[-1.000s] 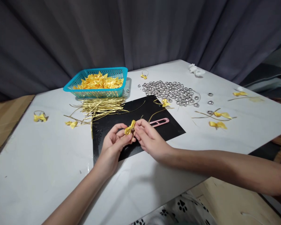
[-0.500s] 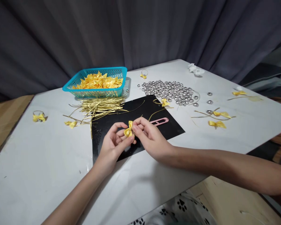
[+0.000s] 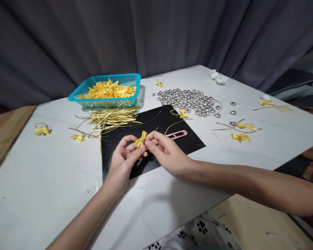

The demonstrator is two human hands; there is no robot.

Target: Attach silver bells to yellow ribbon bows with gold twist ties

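A small yellow ribbon bow [image 3: 140,140] is held up over the black mat [image 3: 156,121], with gold wire crossing its middle. My left hand [image 3: 125,152] pinches the bow from below and the left, thumb against its lower part. At the bow's right side, my right hand [image 3: 164,149] has thumb and index finger pressed together on the gold wire; the fingertips hide part of it. Just beyond my right hand lies a pink cutter [image 3: 181,134] on the mat, partly covered by the fingers.
A teal basket [image 3: 104,104] full of yellow bows stands at the back left, behind a bundle of gold wires [image 3: 112,117]. Silver beads [image 3: 187,100] are heaped behind the mat. Loose bows [image 3: 241,137] lie at right, a wired bow [image 3: 42,130] at left, crumpled white tissue [image 3: 217,77] at the back.
The bow has turned and tilted in my fingers, so its wired middle shows more plainly. Both hands have shifted slightly left. The things on the table stay in place.
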